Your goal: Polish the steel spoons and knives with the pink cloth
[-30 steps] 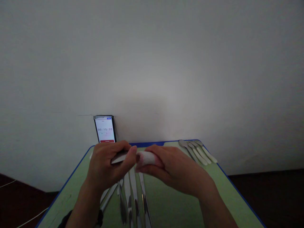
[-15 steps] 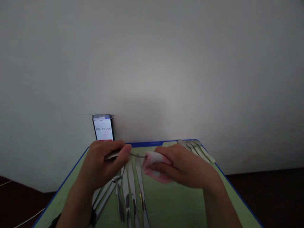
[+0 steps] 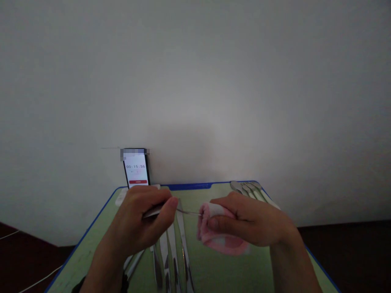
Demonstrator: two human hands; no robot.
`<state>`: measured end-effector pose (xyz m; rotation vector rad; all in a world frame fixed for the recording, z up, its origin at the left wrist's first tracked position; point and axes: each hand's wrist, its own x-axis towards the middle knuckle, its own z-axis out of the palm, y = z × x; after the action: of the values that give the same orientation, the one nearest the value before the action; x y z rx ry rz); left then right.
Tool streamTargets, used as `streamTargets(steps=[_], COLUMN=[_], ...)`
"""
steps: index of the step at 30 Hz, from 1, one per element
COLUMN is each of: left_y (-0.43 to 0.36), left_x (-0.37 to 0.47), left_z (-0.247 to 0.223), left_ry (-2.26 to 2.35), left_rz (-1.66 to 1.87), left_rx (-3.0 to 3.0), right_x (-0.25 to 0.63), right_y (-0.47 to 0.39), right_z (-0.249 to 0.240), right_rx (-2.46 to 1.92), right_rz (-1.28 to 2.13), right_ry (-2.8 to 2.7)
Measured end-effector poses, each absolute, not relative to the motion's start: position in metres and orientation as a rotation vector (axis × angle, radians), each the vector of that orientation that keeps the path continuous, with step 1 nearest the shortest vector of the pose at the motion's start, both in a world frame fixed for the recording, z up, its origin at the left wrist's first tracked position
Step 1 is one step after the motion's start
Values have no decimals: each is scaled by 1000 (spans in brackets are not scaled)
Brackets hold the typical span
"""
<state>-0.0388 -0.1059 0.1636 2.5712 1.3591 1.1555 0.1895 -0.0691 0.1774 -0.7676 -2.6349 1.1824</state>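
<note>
My left hand (image 3: 146, 215) is closed around a metal utensil (image 3: 185, 211), whose thin part points right from the fingertips. A pink and white cloth (image 3: 224, 240) is pinched in my right hand (image 3: 250, 217), folded at the utensil's right end. That end is hidden by the cloth or too faint to make out. Below the hands, several metal knives (image 3: 174, 256) lie lengthwise on the green table (image 3: 232, 268). More cutlery (image 3: 133, 264) lies partly under my left wrist.
Upright against the wall, a phone (image 3: 136, 169) shows a timer, with a white object (image 3: 121, 197) at its foot. Several pale-handled utensils (image 3: 252, 191) lie at the table's back right corner. Blue trim (image 3: 189, 186) edges the table.
Both hands have shifted slightly right and down in view. My right hand and the cloth have moved farther from my left hand, baring more of the utensil. The cloth hangs wider.
</note>
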Motion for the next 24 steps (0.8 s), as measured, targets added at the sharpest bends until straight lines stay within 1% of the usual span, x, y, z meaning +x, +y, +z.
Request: streamTargets(steps=[5,10,14,18,24], left_y=[-107,-102,-100,-100,-103], left_x=[-31,-45,-61,-69,-62], left_z=[173,168,154,145,151], left_ry=[1287,1318,1328,1275,1142], left_rz=[1064,1018,1188,1349,1514], left_rx=[2672,2674,2665,2641,2653], right_x=[179,182,194,203,206], right_y=[-72,-67,-61,-61,-60], right_z=[185,178,167,162,167], right_rx=[-742,-807,-843,-793,-728], right_rz=[1165,1083,1069,1150,1191], right_ry=[-2669,-2640,-2601,-2500,-2506])
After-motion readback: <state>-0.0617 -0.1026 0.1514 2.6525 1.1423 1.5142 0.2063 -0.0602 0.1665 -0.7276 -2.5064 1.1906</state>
